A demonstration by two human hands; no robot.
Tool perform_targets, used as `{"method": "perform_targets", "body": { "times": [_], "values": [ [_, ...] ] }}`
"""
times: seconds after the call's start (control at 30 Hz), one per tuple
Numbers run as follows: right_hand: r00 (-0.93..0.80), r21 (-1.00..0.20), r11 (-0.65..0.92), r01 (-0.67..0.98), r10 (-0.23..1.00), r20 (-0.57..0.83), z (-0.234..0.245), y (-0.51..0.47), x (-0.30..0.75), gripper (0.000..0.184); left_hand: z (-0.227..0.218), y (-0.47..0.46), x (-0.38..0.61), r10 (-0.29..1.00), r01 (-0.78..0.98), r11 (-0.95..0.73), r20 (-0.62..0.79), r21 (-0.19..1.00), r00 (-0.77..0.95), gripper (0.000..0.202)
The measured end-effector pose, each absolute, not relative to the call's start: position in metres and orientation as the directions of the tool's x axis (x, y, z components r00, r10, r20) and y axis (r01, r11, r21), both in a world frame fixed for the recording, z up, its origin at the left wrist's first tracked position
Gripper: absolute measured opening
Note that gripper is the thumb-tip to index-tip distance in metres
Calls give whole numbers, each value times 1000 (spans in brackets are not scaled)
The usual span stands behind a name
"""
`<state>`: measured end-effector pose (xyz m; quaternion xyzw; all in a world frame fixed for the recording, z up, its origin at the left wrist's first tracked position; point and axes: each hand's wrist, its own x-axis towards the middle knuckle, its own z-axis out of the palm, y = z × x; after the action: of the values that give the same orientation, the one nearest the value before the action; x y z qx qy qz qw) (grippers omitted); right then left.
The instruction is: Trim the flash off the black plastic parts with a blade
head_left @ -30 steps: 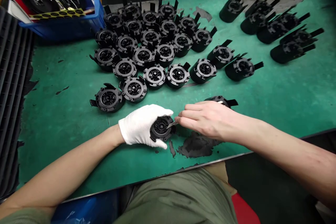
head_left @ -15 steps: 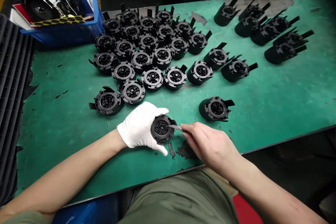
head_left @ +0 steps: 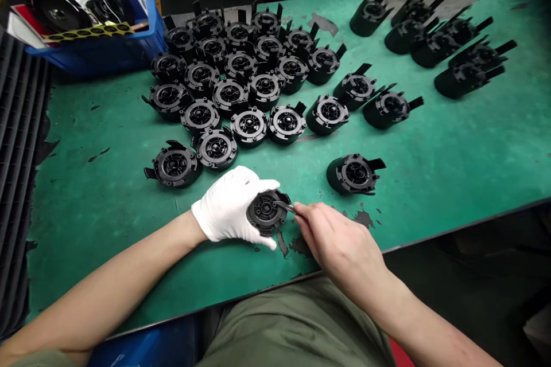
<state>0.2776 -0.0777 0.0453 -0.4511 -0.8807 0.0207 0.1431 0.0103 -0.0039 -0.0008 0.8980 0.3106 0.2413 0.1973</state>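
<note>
My left hand (head_left: pixel 235 206), in a white glove, is wrapped round a round black plastic part (head_left: pixel 263 217) and holds it just above the table's front area. The ringed face of the part, with its square centre, is turned up toward me. Bare and closed, my right hand (head_left: pixel 340 235) pinches a small knife (head_left: pixel 286 206) with a thin metal blade. The blade's tip lies at the right side of the part's face; whether it cuts into the plastic I cannot tell. Most of the handle is hidden in my fingers.
Several like black parts (head_left: pixel 248 126) stand close together beyond my hands. One single part (head_left: pixel 355 174) stands to the right, and a further group (head_left: pixel 434 46) at the back right. A filled blue bin (head_left: pixel 99 57) sits back left on the green table (head_left: pixel 107 229). Black ridged sheeting (head_left: pixel 19 183) lies far left.
My right hand has shifted slightly left and the knife is now angled more steeply against the part. The left hand keeps its hold. The view has moved a little.
</note>
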Motion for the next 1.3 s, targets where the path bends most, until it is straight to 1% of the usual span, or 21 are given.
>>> {"method": "perform_targets", "body": {
  "times": [0.17,0.3,0.37,0.53,0.63,0.83,1.0,1.13,1.3],
  "values": [
    [-564,-141,597,790,797,216,43,-78,280,7,-2,-3,9,657,467,-724,297,508,693,109],
    [-552,-194,597,778,798,242,43,-77,280,9,-2,-4,9,657,466,-722,293,511,695,108],
    [-556,-202,605,770,792,251,42,-76,280,8,-1,-4,9,651,456,-727,306,513,695,107],
    [-576,-155,610,777,788,215,42,-77,281,11,-1,-3,9,667,473,-706,269,528,695,107],
    [-579,-129,611,781,785,220,44,-77,281,10,-1,-3,9,670,475,-700,260,533,696,107],
    [-599,-113,620,777,782,170,47,-77,280,7,-2,-3,10,645,453,-739,329,499,690,108],
    [-624,-79,639,765,766,155,52,-76,280,7,-3,-3,10,662,468,-714,284,520,694,111],
    [-626,-86,640,764,766,145,53,-75,280,9,-3,-3,10,676,481,-693,252,537,692,112],
    [-617,-129,627,768,779,112,51,-77,282,9,-3,-3,10,666,464,-707,279,534,692,111]
  ]
}}
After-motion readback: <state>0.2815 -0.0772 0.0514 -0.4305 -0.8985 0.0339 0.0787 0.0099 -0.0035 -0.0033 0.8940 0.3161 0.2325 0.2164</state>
